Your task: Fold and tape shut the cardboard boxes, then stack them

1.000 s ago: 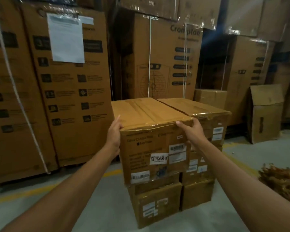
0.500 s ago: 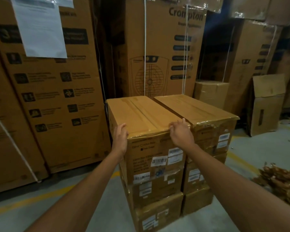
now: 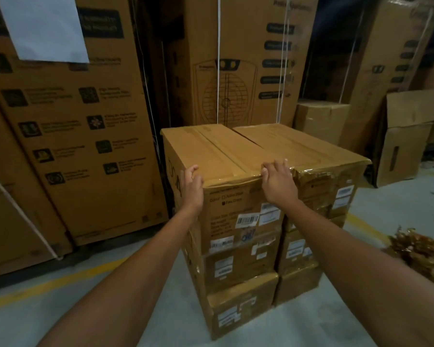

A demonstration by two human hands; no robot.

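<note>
The taped cardboard box (image 3: 226, 156) sits atop the left stack, flush against the neighbouring box (image 3: 318, 154). The left hand (image 3: 192, 187) cups its near-left corner. The right hand (image 3: 277, 182) hooks bent fingers over the front top edge, probably to square it up.

The grey concrete floor (image 3: 73, 311) in front of me bore a painted yellow line (image 3: 60, 281). Two stacks of boxes (image 3: 238, 269) stood on it, touching side by side. Tall cartons (image 3: 73, 151) lined its far edge, an open box (image 3: 406, 146) stood toward the far right corner, and a brown crumpled heap (image 3: 424, 249) lay at its right edge.
</note>
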